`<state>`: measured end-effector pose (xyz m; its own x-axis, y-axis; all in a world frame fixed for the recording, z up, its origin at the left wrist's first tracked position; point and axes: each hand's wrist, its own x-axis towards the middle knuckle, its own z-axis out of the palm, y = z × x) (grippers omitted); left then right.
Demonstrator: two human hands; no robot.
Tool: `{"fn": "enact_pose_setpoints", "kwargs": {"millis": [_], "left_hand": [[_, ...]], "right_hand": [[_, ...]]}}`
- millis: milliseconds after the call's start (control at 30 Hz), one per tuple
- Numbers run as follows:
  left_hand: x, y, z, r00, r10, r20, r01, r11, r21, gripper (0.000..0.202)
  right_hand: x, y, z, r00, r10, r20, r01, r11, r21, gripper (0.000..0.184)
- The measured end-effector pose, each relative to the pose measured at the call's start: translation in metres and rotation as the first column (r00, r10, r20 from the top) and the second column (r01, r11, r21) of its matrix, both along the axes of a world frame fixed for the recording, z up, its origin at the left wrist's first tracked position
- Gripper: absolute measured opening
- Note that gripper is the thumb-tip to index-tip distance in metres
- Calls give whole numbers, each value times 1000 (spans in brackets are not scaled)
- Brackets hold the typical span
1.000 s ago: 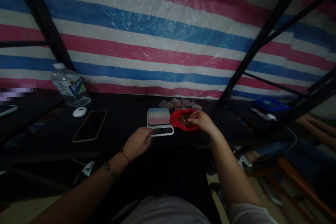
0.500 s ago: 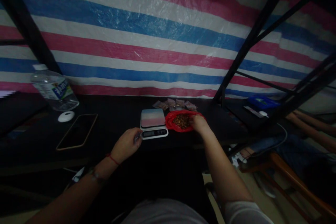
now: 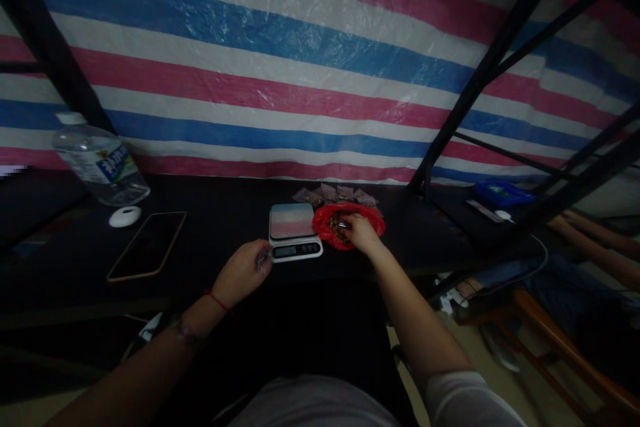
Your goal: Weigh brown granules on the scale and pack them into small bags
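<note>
My left hand (image 3: 246,268) is closed on a small clear plastic bag (image 3: 263,260) at the near left corner of a white digital scale (image 3: 297,251). The scale's reflective platform (image 3: 291,221) has nothing on it. To its right lies an open red plastic bag (image 3: 376,219) with loose brown-gold bits (image 3: 334,225) inside. My right hand (image 3: 364,235) reaches into this bag, fingers closed and pointing left. A small shiny piece shows at the fingertips; its kind I cannot make out. Several small filled clear packets (image 3: 345,194) lie behind the red bag.
A large clear bottle (image 3: 103,163), a white rounded object (image 3: 125,216) and a phone (image 3: 147,245) are on the black table at left. Black metal bars (image 3: 455,127) slant up at right. Beyond them are a blue packet (image 3: 503,193) and another person's arms (image 3: 595,240).
My right hand has moved left, from the red bag's right rim to over the brown bits in its middle. A shiny piece now shows at its fingertips. The left hand keeps its place.
</note>
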<state>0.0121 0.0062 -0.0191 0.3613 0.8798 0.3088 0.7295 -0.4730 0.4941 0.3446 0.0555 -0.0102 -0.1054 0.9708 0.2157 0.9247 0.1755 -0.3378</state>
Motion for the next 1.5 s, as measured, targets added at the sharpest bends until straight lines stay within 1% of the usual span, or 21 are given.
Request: {"fn": "enact_pose_setpoints", "kwargs": {"millis": [133, 200, 267, 333, 400, 567, 633, 700, 800, 933, 1033, 1133, 1200, 1333, 1400, 1500], "left_hand": [[0, 0, 0, 1000, -6, 16, 6, 1000, 4, 20], [0, 0, 0, 1000, -4, 25, 4, 1000, 0, 19], [0, 1, 0, 999, -7, 38, 7, 1000, -6, 20], [0, 1, 0, 999, -11, 49, 12, 1000, -5, 20], [0, 1, 0, 999, -13, 53, 13, 1000, -2, 20], [0, 1, 0, 999, -21, 43, 22, 1000, -18, 18], [0, 0, 0, 999, -23, 41, 24, 1000, -20, 18], [-1, 0, 0, 999, -24, 42, 25, 1000, -17, 17], [-1, 0, -1, 998, -31, 52, 32, 999, -6, 17], [-1, 0, -3, 998, -29, 64, 29, 1000, -6, 17], [-1, 0, -1, 997, -21, 70, 22, 1000, -4, 18], [1, -3, 4, 996, 2, 85, -1, 1000, -17, 19], [3, -5, 7, 995, 7, 96, -4, 1000, -31, 20], [4, -6, 8, 995, -5, 97, 9, 999, -47, 20], [4, -5, 7, 995, 6, 101, -1, 999, -54, 20], [3, -4, 6, 993, 24, 117, -17, 998, -61, 21]], "right_hand": [[-12, 6, 1, 999, 28, -36, -28, 1000, 5, 40], [-17, 9, 4, 994, 63, -86, -62, 998, 5, 39], [-20, 11, 7, 984, 87, -158, -91, 996, -21, 39], [-23, 14, 10, 971, 75, -225, -98, 991, -95, 42], [-24, 17, 12, 967, 50, -251, -91, 984, -156, 43], [-30, 24, 12, 971, 17, -239, -51, 989, -137, 33], [-31, 24, 11, 969, 1, -248, -42, 986, -158, 33], [-30, 24, 9, 961, 8, -276, -60, 982, -179, 38], [-29, 26, 3, 928, 39, -372, -101, 984, -150, 42], [-30, 33, -10, 882, 25, -470, -61, 996, -61, 37], [-31, 36, -18, 855, 26, -518, -62, 997, -52, 36], [-31, 36, -23, 822, 32, -568, -77, 995, -56, 33], [-29, 36, -24, 805, 25, -592, -74, 996, -58, 34], [-22, 34, -21, 763, 21, -646, -83, 994, -65, 47], [-17, 32, -18, 727, 15, -687, -93, 993, -76, 48], [-8, 29, -13, 675, 4, -738, -55, 997, -45, 45]]}}
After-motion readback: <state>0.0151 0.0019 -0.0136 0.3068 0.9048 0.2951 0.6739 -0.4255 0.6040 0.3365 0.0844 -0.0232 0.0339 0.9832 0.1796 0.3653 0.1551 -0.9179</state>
